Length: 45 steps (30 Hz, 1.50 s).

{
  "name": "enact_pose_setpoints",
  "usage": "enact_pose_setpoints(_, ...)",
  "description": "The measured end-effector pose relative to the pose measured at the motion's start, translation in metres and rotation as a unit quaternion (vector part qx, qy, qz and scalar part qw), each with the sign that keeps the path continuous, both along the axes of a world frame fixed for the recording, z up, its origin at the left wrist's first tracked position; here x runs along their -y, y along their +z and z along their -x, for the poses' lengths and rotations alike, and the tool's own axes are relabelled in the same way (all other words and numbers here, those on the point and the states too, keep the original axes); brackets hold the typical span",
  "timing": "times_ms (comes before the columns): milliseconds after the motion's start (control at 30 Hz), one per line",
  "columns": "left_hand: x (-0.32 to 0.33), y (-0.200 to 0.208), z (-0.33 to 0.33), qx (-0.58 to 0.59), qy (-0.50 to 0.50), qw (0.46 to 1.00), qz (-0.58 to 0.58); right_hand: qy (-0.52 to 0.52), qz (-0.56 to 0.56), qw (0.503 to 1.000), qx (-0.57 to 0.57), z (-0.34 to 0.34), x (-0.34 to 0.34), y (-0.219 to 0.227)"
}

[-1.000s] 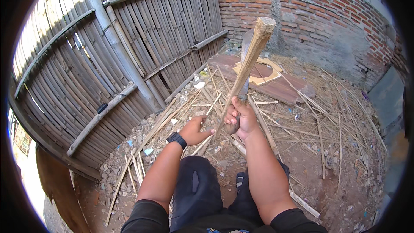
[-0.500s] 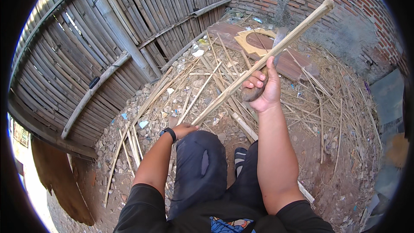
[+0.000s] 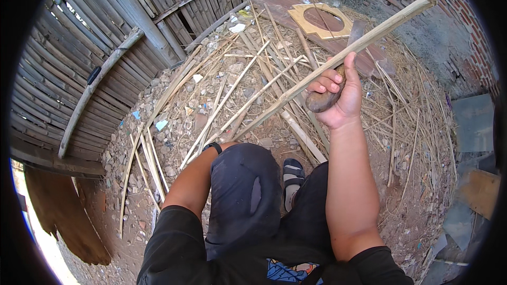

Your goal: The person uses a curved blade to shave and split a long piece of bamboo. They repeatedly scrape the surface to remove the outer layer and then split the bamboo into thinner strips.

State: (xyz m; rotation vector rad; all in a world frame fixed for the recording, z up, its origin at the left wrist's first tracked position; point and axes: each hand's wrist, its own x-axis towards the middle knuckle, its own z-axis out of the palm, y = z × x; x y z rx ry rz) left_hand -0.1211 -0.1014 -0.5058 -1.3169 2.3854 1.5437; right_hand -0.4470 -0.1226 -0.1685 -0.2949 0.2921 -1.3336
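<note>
Since a second ago, lowering the stick from a steep stand to a long slant, and drawing the left grip down behind the knee. Looking farther down too, with less of the brick wall showing. Holding the knife in the right grip, curling fingers around the dark handle and setting the thumb upward beside the stick. Pointing the blade up behind the stick, letting only a short part show beyond. Running the stick across the front from the low left, near the knee, to the upper right, keeping its far end up in the air. Covering most of the left grip with the knee, right by the stick's lower end; cannot tell whether holding it or merely touching. Wearing a dark watch on that wrist. Planting a sandal just right of the knee. Facing pale strips lying crisscross over rubble, with straw spreading to the right. Facing also a brown board lying flat at the back, bearing a yellow frame with a round hole. Having a bamboo fence standing on the left and grey sheets lining the right edge.
</note>
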Motion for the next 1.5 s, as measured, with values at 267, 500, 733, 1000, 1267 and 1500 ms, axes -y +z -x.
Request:
enact_pose_setpoints(267, 0.003, 0.080, -0.019, -0.545, 0.474, 0.661, -0.206, 0.010, 0.072, 0.996, 0.060, 0.003, -0.003, 0.007)
enact_pose_setpoints(500, 0.044, 0.301, -0.066, -0.781, 0.468, 0.385, 0.153, -0.016, 0.091, 0.981, 0.170, 0.003, 0.004, 0.007)
enact_pose_setpoints(733, 0.013, 0.498, -0.080, -0.751, 0.375, 0.430, 0.332, -0.063, -0.194, 0.971, -0.121, -0.002, 0.008, -0.072)
enact_pose_setpoints(1000, -0.035, 0.491, -0.004, -0.589, 0.438, 0.466, 0.494, -0.039, -0.399, 0.840, -0.366, 0.007, 0.010, -0.182)
enact_pose_setpoints(1267, 0.004, 0.415, 0.015, -0.512, 0.516, 0.475, 0.497, -0.073, -0.368, 0.819, -0.435, -0.036, 0.026, -0.209)
enact_pose_setpoints(1500, 0.029, 0.378, -0.013, -0.477, 0.531, 0.482, 0.508, -0.023, -0.226, 0.801, -0.553, -0.134, -0.006, -0.299)
